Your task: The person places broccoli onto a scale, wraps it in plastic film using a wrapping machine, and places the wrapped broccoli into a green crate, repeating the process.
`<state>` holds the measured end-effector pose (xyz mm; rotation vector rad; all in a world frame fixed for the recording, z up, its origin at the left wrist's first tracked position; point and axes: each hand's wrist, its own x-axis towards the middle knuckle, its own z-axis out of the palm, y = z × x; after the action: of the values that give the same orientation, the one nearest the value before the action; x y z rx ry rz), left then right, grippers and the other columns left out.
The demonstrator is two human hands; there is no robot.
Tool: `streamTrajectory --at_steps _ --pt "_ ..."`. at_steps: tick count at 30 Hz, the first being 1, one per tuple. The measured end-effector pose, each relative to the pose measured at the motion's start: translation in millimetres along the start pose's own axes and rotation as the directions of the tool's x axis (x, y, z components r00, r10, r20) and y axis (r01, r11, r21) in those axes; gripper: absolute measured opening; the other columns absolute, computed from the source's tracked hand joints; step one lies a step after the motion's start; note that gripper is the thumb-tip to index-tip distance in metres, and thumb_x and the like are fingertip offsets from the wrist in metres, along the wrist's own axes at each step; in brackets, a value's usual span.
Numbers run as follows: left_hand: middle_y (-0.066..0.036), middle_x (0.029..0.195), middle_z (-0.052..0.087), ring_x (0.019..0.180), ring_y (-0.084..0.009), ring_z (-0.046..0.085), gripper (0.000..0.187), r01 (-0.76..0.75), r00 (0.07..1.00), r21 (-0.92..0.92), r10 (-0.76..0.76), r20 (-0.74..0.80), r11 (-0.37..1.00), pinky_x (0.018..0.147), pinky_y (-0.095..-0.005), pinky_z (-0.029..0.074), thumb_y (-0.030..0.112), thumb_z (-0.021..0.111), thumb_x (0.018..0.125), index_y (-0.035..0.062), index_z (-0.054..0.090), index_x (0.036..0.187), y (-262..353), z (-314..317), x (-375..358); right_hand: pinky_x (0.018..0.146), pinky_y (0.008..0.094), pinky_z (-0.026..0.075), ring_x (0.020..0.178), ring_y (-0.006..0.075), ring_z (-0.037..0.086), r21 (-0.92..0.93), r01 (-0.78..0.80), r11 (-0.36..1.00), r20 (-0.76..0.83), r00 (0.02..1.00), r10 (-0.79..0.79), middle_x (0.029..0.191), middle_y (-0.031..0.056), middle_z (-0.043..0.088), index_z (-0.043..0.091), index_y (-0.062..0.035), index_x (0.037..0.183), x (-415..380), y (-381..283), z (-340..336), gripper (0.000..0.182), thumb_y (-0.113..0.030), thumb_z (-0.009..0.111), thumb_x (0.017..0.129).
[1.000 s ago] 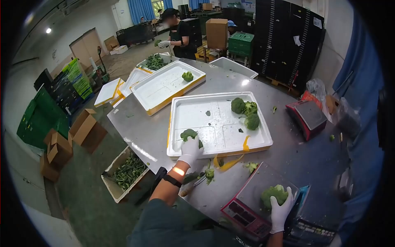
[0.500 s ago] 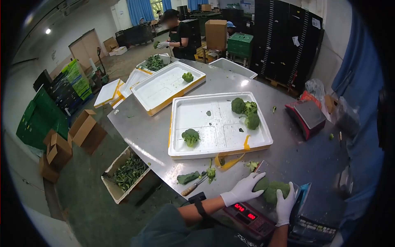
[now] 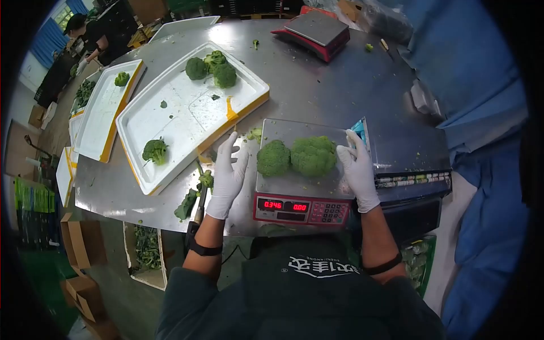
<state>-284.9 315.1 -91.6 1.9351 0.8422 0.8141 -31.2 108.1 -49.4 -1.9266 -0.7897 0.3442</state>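
Observation:
Two broccoli heads, a smaller one (image 3: 273,158) and a larger one (image 3: 313,156), rest side by side on the metal pan of a red digital scale (image 3: 300,209). Its red display reads 0.346 and 0.00. My left hand (image 3: 229,180), in a white glove, is raised just left of the pan with fingers apart and nothing in it. On the other side, my right hand (image 3: 360,177), also gloved, is open at the pan's right edge, thumb and fingertips close to the larger head. A knife (image 3: 199,212), a green leaf (image 3: 185,205) and a broccoli trimming (image 3: 206,179) lie left of my left hand.
A white foam tray (image 3: 175,122) with several broccoli heads stands ahead to the left; another tray (image 3: 105,127) holds one head. A second scale (image 3: 314,34) sits at the back. A bin of greens (image 3: 147,249) is below the table edge. A co-worker (image 3: 90,39) stands far left.
Both hands have let go of the broccoli and moved apart to either side of the scale. Its display rose from 0.250 to 0.346. My view has turned right and down.

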Motion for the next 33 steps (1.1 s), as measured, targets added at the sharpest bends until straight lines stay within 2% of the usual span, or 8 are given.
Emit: streamTrajectory --at_steps 7,9,14,17,20,28,29,33 --pt "-0.017 0.148 0.047 0.121 -0.0257 0.059 0.092 -0.131 0.965 0.176 0.085 0.247 0.976 0.098 -0.0386 0.051 0.027 0.085 0.083 0.0106 0.036 0.160 25.1 9.7 -0.3 0.111 0.0442 0.045 0.138 0.0372 0.049 0.006 -0.037 0.999 0.176 0.984 0.036 0.156 0.0245 0.039 0.034 -0.0039 0.158 -7.9 -16.0 9.2 0.098 -0.031 0.088 0.081" --pt "-0.020 0.147 0.048 0.123 -0.0301 0.059 0.096 -0.207 0.945 0.170 0.152 0.290 0.963 0.102 -0.0410 0.050 0.024 0.086 0.081 0.0097 0.034 0.160 22.8 32.0 -2.7 0.117 0.0428 0.039 0.141 0.0367 0.046 -0.044 0.154 0.987 0.208 0.968 -0.141 0.155 0.0252 0.040 0.034 -0.0010 0.157 -5.8 5.0 19.8 0.100 -0.030 0.089 0.078" --pt "-0.018 0.132 0.061 0.128 -0.0321 0.059 0.083 -0.067 0.982 0.140 0.041 0.184 0.988 0.111 -0.0387 0.045 0.014 0.088 0.076 0.0009 0.049 0.148 67.4 41.7 -5.1 0.118 0.0408 0.039 0.140 0.0359 0.047 0.023 0.044 0.999 0.203 0.978 -0.048 0.148 0.0249 0.047 0.037 0.0021 0.154 -14.8 -10.5 19.1 0.093 -0.025 0.086 0.080" --pt "-0.019 0.146 0.055 0.133 -0.0264 0.057 0.085 -0.139 0.974 0.131 0.112 0.196 0.982 0.112 -0.0386 0.047 0.004 0.084 0.075 -0.0015 0.045 0.150 96.4 39.5 -16.6 0.117 0.0412 0.040 0.139 0.0358 0.049 0.146 0.024 0.989 0.177 0.983 -0.050 0.148 0.0248 0.047 0.038 0.0035 0.153 -33.9 -22.7 -14.5 0.092 -0.024 0.087 0.080" --pt "-0.017 0.149 0.050 0.134 -0.0277 0.056 0.090 -0.102 0.970 -0.121 0.126 0.210 0.987 0.114 -0.0404 0.047 -0.011 0.075 0.072 -0.0035 0.037 0.154 138.0 58.3 -35.2 0.116 0.0434 0.040 0.140 0.0362 0.048 0.099 0.192 0.976 0.066 0.978 -0.199 0.149 0.0242 0.047 0.037 0.0030 0.153 -61.2 -31.2 -72.7 0.095 -0.020 0.090 0.078" --pt "-0.022 0.148 0.048 0.139 -0.0360 0.048 0.089 -0.138 0.974 -0.228 0.174 0.147 0.964 0.116 -0.0428 0.041 0.009 0.088 0.075 0.0011 0.043 0.151 229.8 232.0 -43.4 0.113 0.0393 0.046 0.132 0.0254 0.054 0.538 -0.018 0.843 0.042 0.999 -0.005 0.145 0.0171 0.050 0.033 0.0020 0.155 -34.4 27.1 -225.6 0.084 0.002 0.078 0.084" --pt "-0.023 0.147 0.048 0.139 -0.0369 0.048 0.091 -0.320 0.944 -0.036 0.322 0.069 0.947 0.116 -0.0433 0.040 0.012 0.088 0.076 0.0017 0.041 0.153 241.8 235.2 -40.1 0.113 0.0395 0.046 0.131 0.0255 0.055 0.590 0.008 0.808 0.042 0.998 -0.040 0.145 0.0172 0.051 0.033 0.0021 0.155 -28.6 36.0 -229.3 0.083 0.004 0.076 0.085" --pt "-0.019 0.149 0.050 0.142 -0.0285 0.048 0.091 -0.190 0.982 -0.041 0.190 -0.001 0.981 0.118 -0.0391 0.039 0.009 0.087 0.078 0.0039 0.039 0.155 240.3 206.4 -54.7 0.111 0.0373 0.047 0.130 0.0258 0.056 0.563 0.044 0.825 0.141 0.979 -0.149 0.143 0.0168 0.052 0.034 0.0006 0.156 -17.9 49.9 -202.5 0.081 0.003 0.073 0.085"
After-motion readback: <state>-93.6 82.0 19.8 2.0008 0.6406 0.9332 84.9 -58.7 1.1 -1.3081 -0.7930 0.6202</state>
